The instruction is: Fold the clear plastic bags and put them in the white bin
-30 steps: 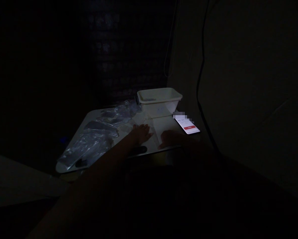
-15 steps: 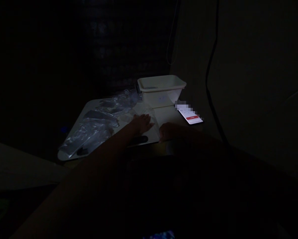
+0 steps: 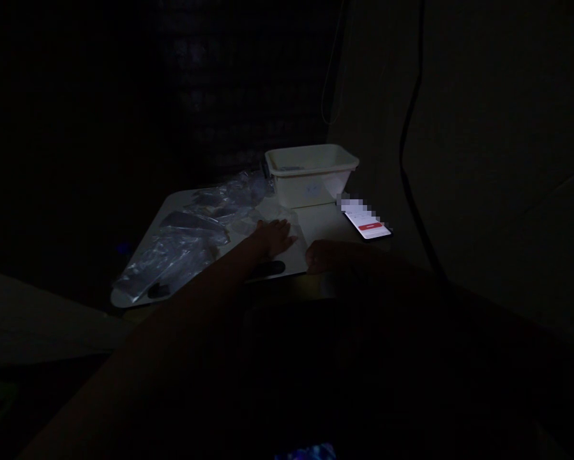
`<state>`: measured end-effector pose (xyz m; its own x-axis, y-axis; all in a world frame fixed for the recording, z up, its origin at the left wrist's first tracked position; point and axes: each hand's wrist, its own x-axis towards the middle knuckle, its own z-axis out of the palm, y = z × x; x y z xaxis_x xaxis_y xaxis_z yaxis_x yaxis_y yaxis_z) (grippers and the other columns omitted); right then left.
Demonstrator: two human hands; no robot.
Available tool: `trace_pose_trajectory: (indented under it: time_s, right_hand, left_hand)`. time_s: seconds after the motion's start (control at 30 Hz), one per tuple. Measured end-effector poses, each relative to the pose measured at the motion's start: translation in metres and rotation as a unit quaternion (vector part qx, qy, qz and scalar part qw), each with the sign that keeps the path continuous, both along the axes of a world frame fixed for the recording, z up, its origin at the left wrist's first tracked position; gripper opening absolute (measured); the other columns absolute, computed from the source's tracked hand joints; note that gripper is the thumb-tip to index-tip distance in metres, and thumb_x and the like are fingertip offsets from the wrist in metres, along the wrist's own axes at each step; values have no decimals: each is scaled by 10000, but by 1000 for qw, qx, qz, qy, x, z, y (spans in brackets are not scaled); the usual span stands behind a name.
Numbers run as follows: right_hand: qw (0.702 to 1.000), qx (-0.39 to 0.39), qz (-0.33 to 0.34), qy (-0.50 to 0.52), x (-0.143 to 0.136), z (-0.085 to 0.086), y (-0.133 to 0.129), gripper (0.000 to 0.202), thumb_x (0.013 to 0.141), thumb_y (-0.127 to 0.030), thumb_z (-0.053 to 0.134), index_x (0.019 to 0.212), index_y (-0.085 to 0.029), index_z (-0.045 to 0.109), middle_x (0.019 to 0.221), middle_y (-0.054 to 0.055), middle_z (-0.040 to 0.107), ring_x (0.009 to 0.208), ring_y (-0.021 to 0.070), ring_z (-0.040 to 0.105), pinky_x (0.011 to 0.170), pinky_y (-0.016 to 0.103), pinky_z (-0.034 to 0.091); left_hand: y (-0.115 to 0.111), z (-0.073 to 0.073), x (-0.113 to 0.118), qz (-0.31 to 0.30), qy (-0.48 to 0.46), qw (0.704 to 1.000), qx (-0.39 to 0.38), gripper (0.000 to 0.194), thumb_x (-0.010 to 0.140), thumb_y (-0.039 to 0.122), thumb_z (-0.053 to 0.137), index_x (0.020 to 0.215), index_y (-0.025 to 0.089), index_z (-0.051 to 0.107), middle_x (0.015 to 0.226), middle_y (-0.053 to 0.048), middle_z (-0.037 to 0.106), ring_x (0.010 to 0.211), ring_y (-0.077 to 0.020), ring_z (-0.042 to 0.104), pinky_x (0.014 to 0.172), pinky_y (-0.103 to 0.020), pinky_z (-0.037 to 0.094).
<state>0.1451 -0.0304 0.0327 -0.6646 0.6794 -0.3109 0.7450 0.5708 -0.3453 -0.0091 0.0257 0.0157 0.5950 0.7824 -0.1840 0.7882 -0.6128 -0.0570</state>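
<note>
A clear plastic bag [image 3: 294, 223] lies flat on a small white table [image 3: 318, 223]. My left hand [image 3: 274, 237] rests palm down on the bag, fingers stretched out. At the bag's near right corner, my right hand [image 3: 318, 255] is closed, with the bag's edge running into its fingers. Several more clear plastic bags [image 3: 172, 255] are spread over the left side of the table, some overlapping. The scene is very dark, so the bag's outline is faint.
A white plastic tub [image 3: 310, 188] stands at the back of the table. Right of it lies a lit phone [image 3: 367, 220]. Dark oval slots, one a handle slot [image 3: 270, 268], sit along the near edge. A dark cable [image 3: 406, 172] hangs at the right.
Both hands stay almost where they were on the plastic bag. My right hand and forearm have shifted only very slightly.
</note>
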Motion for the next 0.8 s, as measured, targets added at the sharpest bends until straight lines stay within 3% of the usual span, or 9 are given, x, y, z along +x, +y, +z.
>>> trace_pose_trajectory:
  time_s: [0.13,0.27,0.33,0.47,0.7,0.8]
  right_hand:
    - [997,-12,-36,65,4,6,7,242,722,-290,443,648,-116,594,619,15,589,557,80,500,515,185,345]
    - [972,138,-188,24,11,1,27,286,749,-317,401,712,-105,591,721,55,598,644,112,518,547,201,343]
    - [956,175,-237,-1,14,-6,37,273,725,-351,436,754,-128,590,793,60,600,697,127,525,560,203,344]
    - [970,145,-192,-27,15,-13,42,337,661,-452,485,777,-153,586,811,53,603,702,137,533,553,209,352]
    - [983,79,-113,-121,4,8,19,416,581,-508,532,758,-139,608,777,68,608,643,151,542,500,217,340]
    - [982,76,-90,-146,2,9,12,453,562,-528,531,769,-133,612,773,73,608,636,157,544,482,215,326]
  left_hand:
    - [0,-1,-1,-5,2,1000,8,596,779,503,95,1256,158,191,1326,-91,171,1192,-243,162,887,-503,154]
    - [0,-3,-2,-10,1,1000,18,581,787,481,94,1250,147,203,1322,-99,182,1192,-241,160,887,-493,161]
    - [0,-3,-3,-9,-1,1000,22,574,788,476,92,1246,152,212,1321,-99,186,1185,-244,180,886,-492,162]
    - [-1,-2,-3,-11,-16,1000,24,564,789,471,99,1237,157,235,1315,-105,203,1164,-246,234,879,-490,173]
    - [-4,3,-3,-11,-17,1000,11,554,789,464,128,1234,155,242,1316,-107,199,1166,-259,226,880,-492,162]
    - [-3,2,-3,-11,-18,1000,14,561,787,472,118,1231,155,247,1314,-107,206,1174,-254,208,882,-491,163]
